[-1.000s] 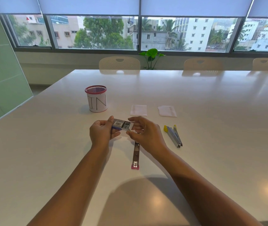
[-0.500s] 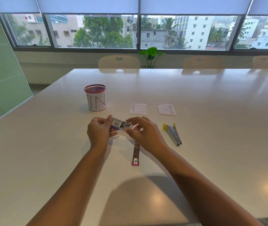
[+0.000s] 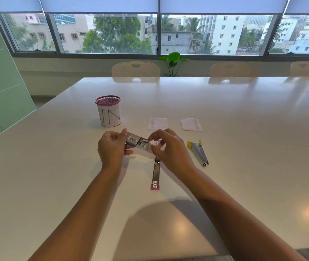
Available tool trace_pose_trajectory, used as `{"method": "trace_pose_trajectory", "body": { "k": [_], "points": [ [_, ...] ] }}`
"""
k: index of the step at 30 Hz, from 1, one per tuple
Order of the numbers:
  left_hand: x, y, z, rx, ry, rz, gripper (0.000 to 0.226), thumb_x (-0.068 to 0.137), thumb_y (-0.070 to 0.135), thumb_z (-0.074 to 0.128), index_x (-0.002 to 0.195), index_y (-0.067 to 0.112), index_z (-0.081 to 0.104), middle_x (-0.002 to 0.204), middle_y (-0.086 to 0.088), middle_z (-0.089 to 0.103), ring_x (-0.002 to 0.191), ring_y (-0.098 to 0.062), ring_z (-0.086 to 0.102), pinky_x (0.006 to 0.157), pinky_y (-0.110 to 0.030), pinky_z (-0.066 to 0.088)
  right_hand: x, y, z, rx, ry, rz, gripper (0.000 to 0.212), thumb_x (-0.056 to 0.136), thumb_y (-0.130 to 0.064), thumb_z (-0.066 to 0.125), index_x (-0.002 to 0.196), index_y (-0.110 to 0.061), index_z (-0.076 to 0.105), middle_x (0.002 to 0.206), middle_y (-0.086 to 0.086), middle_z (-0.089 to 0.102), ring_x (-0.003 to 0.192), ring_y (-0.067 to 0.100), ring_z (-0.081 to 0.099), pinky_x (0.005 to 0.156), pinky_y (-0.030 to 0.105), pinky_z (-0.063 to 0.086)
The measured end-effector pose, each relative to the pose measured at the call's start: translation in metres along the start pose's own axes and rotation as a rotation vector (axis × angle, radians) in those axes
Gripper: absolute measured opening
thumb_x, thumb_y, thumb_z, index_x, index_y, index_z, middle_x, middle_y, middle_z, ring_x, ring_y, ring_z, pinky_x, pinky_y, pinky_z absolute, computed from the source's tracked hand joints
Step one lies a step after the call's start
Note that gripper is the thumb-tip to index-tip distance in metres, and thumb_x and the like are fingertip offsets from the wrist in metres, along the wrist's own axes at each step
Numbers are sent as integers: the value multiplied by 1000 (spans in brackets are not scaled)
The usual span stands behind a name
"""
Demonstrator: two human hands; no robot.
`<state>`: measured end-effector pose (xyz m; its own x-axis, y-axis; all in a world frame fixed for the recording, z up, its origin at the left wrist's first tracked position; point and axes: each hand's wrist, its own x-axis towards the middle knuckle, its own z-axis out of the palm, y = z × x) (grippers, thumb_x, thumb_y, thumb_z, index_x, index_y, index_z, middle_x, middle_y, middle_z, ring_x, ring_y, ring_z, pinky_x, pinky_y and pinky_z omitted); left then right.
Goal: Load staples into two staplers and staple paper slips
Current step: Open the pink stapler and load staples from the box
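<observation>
White table (image 3: 244, 147). Pink-rimmed cup (image 3: 108, 113) beyond the grip, left. Pink stapler (image 3: 156, 173) lies open just below it; yellow stapler (image 3: 197, 152) right. Two paper slips (image 3: 157, 123) beyond. Left hand (image 3: 112, 149) grips the staple box (image 3: 136, 143); right hand (image 3: 170, 147) pinches at its open end.

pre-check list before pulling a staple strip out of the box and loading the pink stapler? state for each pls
1. Staple box held steady: ok, left hand grips its sleeve.
2. Box tray slid out: ok, the inner tray shows at the right end.
3. Right hand has a strip: cannot tell, its fingertips pinch at the tray end, but the strip itself is too small to see.
4. Pink stapler open for loading: ok, it lies opened out flat on the table.
5. Yellow stapler out of the way: ok, to the right, apart from both hands.
6. Paper slips ready: ok, two lie flat behind the hands.
</observation>
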<state>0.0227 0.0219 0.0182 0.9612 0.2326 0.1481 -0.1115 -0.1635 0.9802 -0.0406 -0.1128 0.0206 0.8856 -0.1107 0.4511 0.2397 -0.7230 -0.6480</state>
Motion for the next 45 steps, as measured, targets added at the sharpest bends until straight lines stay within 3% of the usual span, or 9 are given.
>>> {"method": "trace_pose_trajectory", "body": {
  "k": [7, 13, 18, 22, 27, 30, 34, 41, 45],
  "points": [
    [5, -5, 0, 87, 13, 14, 31, 87, 35, 55, 99, 7, 56, 87, -8, 63, 42, -13, 55, 41, -13, 45, 0, -1, -4, -137, -142, -100, 17, 85, -23, 65, 101, -21, 70, 111, 0, 55, 84, 7, 46, 65, 10, 35],
    [7, -10, 2, 111, -44, -38, 27, 86, 35, 57, 97, 9, 55, 85, -8, 61, 49, -13, 50, 42, -15, 46, 0, 0, -3, -151, -192, -128, 15, 86, -22, 64, 100, -18, 69, 116, 3, 54, 92, 7, 43, 76, 20, 37],
    [8, -13, 2, 27, -96, -151, 29, 87, 33, 57, 97, 5, 57, 76, -8, 62, 49, -13, 52, 49, -21, 50, 0, -3, -1, 3, -220, -87, 14, 87, -19, 63, 100, -15, 65, 108, -2, 48, 84, 9, 48, 69, 8, 34],
    [8, -16, 1, -89, -165, -226, 22, 87, 28, 58, 85, 6, 57, 63, -8, 59, 34, -6, 53, 40, -17, 51, 1, -7, -2, 132, -261, -37, 8, 89, -19, 59, 96, -16, 61, 104, -6, 44, 76, -1, 45, 67, -1, 35],
    [10, -15, 0, -275, -191, -320, 21, 88, 22, 58, 75, 6, 54, 35, 2, 56, 30, -5, 51, 37, -18, 50, 6, -8, -7, 566, -195, 187, 9, 92, -19, 55, 85, -24, 59, 84, 11, 55, 69, 7, 46, 63, 14, 39],
    [12, -13, -3, -450, -211, -397, 17, 90, 18, 56, 78, 5, 54, 35, 1, 55, 30, -5, 50, 39, -19, 52, 10, -6, -13, 940, -100, 342, 10, 92, -12, 53, 86, -16, 61, 94, 5, 63, 70, 8, 53, 60, 18, 45],
    [8, -11, -1, -496, -232, -367, 16, 90, 17, 55, 79, 6, 52, 39, 2, 59, 33, -5, 54, 41, -19, 52, 10, -7, -20, 1228, -45, 469, 10, 93, -3, 49, 87, -5, 58, 80, 5, 68, 59, 7, 59, 55, 16, 51],
    [5, -10, -1, -471, -227, -346, 13, 91, 19, 55, 86, 7, 53, 72, -13, 63, 37, -6, 58, 42, -19, 53, 8, -10, -18, 1307, -184, 625, 11, 94, -7, 45, 104, -5, 50, 71, 8, 55, 51, 11, 54, 48, 18, 51],
    [3, -10, 2, -446, -245, -294, 13, 90, 19, 55, 91, 5, 54, 70, -11, 64, 38, -6, 59, 43, -18, 53, 4, -11, -12, 1193, -315, 638, 19, 95, -13, 48, 111, -2, 52, 71, 6, 55, 51, 9, 55, 52, 18, 53]
  ]
}}
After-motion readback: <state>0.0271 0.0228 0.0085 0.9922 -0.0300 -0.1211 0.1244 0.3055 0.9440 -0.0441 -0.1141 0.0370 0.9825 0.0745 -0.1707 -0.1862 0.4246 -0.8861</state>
